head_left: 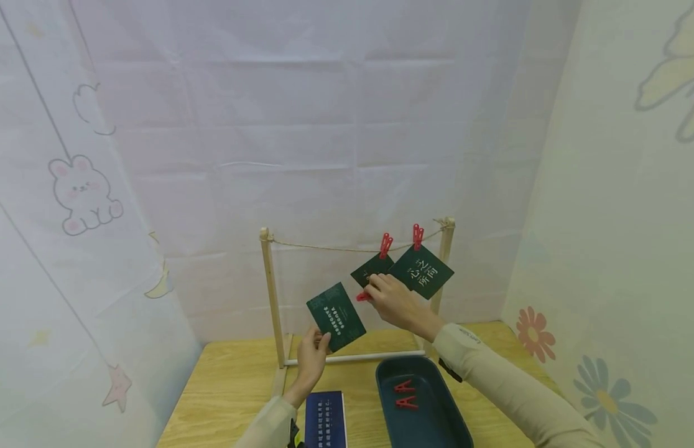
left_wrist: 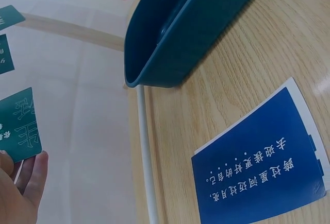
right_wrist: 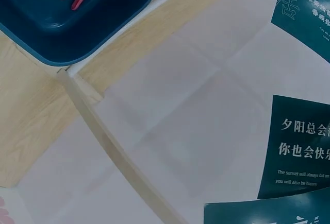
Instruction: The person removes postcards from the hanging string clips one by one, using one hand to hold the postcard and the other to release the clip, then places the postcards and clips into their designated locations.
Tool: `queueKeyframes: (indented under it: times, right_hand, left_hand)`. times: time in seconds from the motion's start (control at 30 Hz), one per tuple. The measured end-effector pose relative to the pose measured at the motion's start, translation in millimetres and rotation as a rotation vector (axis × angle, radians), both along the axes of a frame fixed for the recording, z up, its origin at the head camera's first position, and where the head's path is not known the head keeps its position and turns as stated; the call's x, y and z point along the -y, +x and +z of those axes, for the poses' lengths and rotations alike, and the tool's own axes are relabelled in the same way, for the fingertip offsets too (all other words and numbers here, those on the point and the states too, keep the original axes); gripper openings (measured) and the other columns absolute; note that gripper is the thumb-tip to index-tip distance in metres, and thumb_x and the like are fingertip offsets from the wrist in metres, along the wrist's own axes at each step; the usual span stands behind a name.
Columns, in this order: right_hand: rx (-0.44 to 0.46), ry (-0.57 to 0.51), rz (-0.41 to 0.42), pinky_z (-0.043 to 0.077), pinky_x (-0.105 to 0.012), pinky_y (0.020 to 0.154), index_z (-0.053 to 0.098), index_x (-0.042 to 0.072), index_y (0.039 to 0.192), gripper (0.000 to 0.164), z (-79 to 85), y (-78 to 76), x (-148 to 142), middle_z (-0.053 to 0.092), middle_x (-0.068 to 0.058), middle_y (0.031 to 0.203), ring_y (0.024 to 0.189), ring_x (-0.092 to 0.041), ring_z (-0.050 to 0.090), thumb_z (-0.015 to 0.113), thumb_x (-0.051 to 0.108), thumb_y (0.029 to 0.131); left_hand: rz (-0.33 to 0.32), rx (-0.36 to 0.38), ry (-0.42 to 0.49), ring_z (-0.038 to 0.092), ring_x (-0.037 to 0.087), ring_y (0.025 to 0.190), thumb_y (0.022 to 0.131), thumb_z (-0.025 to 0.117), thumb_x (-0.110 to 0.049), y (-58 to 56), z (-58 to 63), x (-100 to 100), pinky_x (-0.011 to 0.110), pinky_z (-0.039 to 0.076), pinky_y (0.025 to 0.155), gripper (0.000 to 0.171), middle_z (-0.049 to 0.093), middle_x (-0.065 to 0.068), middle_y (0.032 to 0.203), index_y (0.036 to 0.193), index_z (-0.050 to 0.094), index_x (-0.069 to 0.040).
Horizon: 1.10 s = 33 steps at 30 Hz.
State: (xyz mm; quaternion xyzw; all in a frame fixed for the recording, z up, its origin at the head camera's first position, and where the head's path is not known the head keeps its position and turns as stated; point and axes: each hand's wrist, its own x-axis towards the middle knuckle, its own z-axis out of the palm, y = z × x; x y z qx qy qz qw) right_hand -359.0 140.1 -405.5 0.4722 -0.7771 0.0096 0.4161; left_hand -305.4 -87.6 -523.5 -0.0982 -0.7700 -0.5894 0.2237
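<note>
My left hand [head_left: 312,358] pinches the lower corner of a green printed card [head_left: 337,316], tilted and left of the hanging cards. The same card [left_wrist: 19,123] appears in the left wrist view, between thumb and fingers. My right hand [head_left: 396,302] holds a red clothespin [head_left: 362,297], which sticks out to the left of its fingers. Behind and beside that hand, two green cards, one smaller-looking [head_left: 370,267] and one in front at right [head_left: 422,272], hang from a string [head_left: 319,247]. Red clothespins [head_left: 385,246] fix them to it. The right hand is out of sight in its own wrist view.
A wooden frame [head_left: 272,292] stands on the wooden table [head_left: 229,379] and carries the string. In front of it sits a dark blue tray [head_left: 383,379] with red clothespins [head_left: 404,387] inside. Blue printed cards [head_left: 324,420] lie left of the tray. Cloth walls surround the table.
</note>
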Motion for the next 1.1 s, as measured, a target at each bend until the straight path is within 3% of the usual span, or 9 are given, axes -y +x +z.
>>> queueKeyframes:
  times: [0.2,0.33,0.83,1.1]
  right_hand:
    - [0.064,0.006,-0.011,0.044,-0.029,0.064,0.066,0.005,0.092,0.016,-6.2,2.2,-4,0.051,-0.005,0.086,0.072,-0.018,0.046,0.079,0.010,0.085]
    - [0.087,0.032,-0.031,0.045,-0.030,0.063,0.066,0.006,0.094,0.016,-12.5,3.3,-6,0.051,-0.004,0.086,0.071,-0.017,0.046,0.079,0.012,0.086]
    - [0.142,0.095,-0.099,0.048,-0.030,0.056,0.063,0.009,0.094,0.019,-47.8,8.5,-12,0.048,0.000,0.084,0.066,-0.015,0.049,0.078,0.018,0.086]
    - [0.192,0.108,-0.128,0.052,-0.034,0.063,0.062,0.010,0.096,0.019,-61.2,11.8,-16,0.049,-0.001,0.086,0.070,-0.016,0.054,0.077,0.018,0.087]
  left_hand:
    - [0.009,0.011,-0.014,0.068,0.031,0.067,0.095,0.062,0.003,1.0,-1.3,1,0.033,0.058,0.057,0.003,0.070,0.017,0.084,0.095,0.060,0.004]
    - [-0.005,0.008,-0.013,0.067,0.035,0.065,0.094,0.062,0.004,2.3,-3.8,3,0.037,0.059,0.056,0.003,0.069,0.020,0.083,0.094,0.059,0.005]
    - [-0.037,0.070,-0.022,0.066,0.035,0.068,0.096,0.060,0.005,8.9,-19.4,11,0.040,0.060,0.057,0.009,0.065,0.022,0.086,0.090,0.053,0.005]
    - [-0.058,0.062,-0.058,0.063,0.032,0.055,0.095,0.061,0.006,12.0,-25.2,16,0.028,0.056,0.049,0.010,0.065,0.022,0.082,0.089,0.053,0.006]
